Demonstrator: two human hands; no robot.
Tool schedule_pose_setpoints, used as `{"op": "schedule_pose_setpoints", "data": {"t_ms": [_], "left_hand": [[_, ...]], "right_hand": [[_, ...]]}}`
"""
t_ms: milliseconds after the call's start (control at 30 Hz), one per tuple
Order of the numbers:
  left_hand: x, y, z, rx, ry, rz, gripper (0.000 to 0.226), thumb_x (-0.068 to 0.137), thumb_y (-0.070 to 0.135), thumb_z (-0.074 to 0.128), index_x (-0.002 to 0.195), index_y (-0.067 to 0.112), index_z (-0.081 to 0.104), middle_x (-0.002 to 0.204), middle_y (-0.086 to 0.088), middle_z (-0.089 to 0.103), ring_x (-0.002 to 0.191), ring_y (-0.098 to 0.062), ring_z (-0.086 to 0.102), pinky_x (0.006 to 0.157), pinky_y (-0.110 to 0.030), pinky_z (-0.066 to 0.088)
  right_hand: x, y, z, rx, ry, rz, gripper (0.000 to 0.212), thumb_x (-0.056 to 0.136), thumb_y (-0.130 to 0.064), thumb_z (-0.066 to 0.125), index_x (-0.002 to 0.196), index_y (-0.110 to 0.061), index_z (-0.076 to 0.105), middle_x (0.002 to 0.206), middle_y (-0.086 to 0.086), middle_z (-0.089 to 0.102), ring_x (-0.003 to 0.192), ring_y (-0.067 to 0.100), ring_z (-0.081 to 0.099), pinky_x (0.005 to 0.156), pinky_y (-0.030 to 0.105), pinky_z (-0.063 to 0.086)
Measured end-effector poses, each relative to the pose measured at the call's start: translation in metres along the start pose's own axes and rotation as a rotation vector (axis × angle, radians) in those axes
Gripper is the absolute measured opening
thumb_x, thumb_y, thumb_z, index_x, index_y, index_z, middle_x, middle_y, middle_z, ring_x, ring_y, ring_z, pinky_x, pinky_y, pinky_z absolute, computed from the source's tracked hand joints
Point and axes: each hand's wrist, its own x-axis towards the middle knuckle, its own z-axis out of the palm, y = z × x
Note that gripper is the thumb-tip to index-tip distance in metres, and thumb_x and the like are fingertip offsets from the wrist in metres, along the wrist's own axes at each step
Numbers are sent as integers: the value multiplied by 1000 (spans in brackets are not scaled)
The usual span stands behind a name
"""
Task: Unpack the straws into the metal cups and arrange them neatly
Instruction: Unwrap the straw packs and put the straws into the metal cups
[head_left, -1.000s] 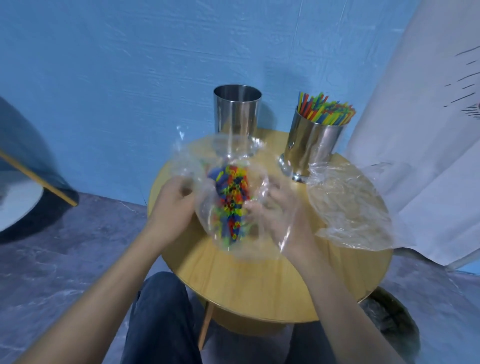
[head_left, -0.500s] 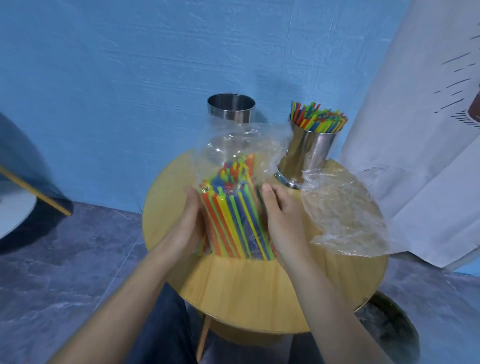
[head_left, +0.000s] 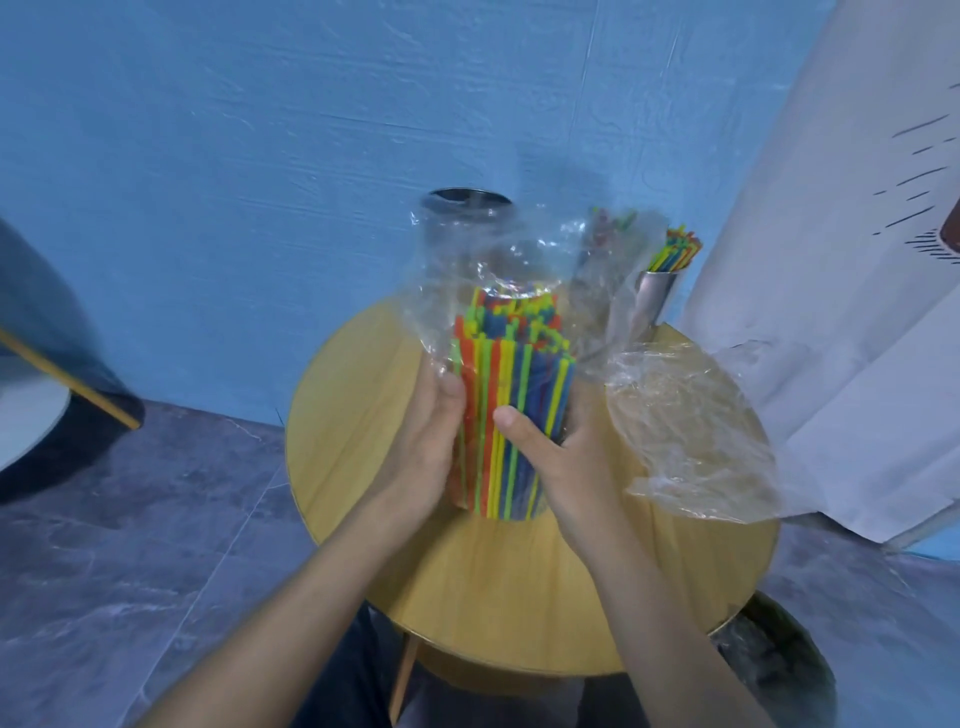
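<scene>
Over the round table (head_left: 363, 415), I hold the bundle of straws (head_left: 511, 395) upright, its clear bag (head_left: 467, 270) loose above the tips. My left hand (head_left: 421, 447) and right hand (head_left: 566, 462) curl around it from either side. Behind it are the empty cup (head_left: 465, 196) and the filled cup (head_left: 655, 299).

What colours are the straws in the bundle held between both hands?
Orange, green, yellow and blue straws, mixed in stripes; seen in the head view.

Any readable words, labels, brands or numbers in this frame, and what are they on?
None can be read.
The plastic bag round the straws, the empty metal cup, the filled metal cup and the loose bag show no print.
The black strokes on the white cloth look like drawn lines, not letters.
</scene>
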Motion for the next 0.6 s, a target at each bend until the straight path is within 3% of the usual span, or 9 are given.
{"op": "schedule_pose_setpoints", "data": {"t_ms": [67,100,167,267,333,400,467,533,600], "left_hand": [[-4,-1,2,-67,-20,-77,101,76,96,34,147,25,48,141,4,63,132,-17,58,113,-46,43],[-6,-4,3,-85,-39,-102,101,79,95,34,148,23,49,141,1,63,134,-19,57,115,-49,42],[-10,-12,7,-31,-5,-96,73,97,74,32,147,23,49,139,9,62,134,-13,56,115,-41,43],[-18,-15,15,37,15,-38,40,107,39,26,142,31,44,128,35,59,129,10,50,104,-10,39],[-22,-23,14,64,13,-60,32,107,49,32,133,36,46,120,37,60,123,11,51,107,-17,41],[-24,-31,11,86,11,-107,36,99,70,38,119,41,49,117,25,60,119,2,54,111,-38,43],[-28,-39,8,127,0,-115,47,91,82,38,114,43,47,120,12,56,116,-4,53,109,-46,43],[-31,-45,6,163,-15,-111,50,87,85,39,113,42,46,120,13,55,115,-2,52,107,-37,44],[-33,-42,0,159,-46,-135,43,90,77,47,116,43,47,120,18,58,115,-1,53,103,-27,43]], "right_hand": [[-1,8,-4,19,0,54,55,80,-37,86,128,-22,62,114,-5,77,106,14,74,95,39,57],[-2,11,-5,19,-6,68,58,80,-39,87,129,-22,62,116,-3,77,108,16,74,98,44,57],[-4,16,-6,29,-27,74,69,71,-49,86,131,-22,63,117,-1,77,109,19,73,100,48,56],[-7,15,-5,9,-53,53,86,58,-67,87,127,-20,67,112,-7,78,107,11,73,94,32,58],[-8,10,-3,16,-65,32,97,55,-72,87,128,-12,65,110,-9,78,105,7,73,86,17,54],[-8,10,-3,3,-68,40,87,62,-57,93,131,-14,61,108,-12,78,102,5,73,83,12,52],[-9,11,-3,-14,-62,8,66,73,-28,91,128,-25,55,105,-14,78,100,6,74,83,14,52],[-9,14,-4,-51,-43,-5,60,77,-17,89,125,-28,55,106,-8,78,99,11,75,84,19,54],[-9,19,-6,-68,-33,12,61,76,-19,90,125,-27,57,107,-3,78,100,15,75,87,27,56]]}}
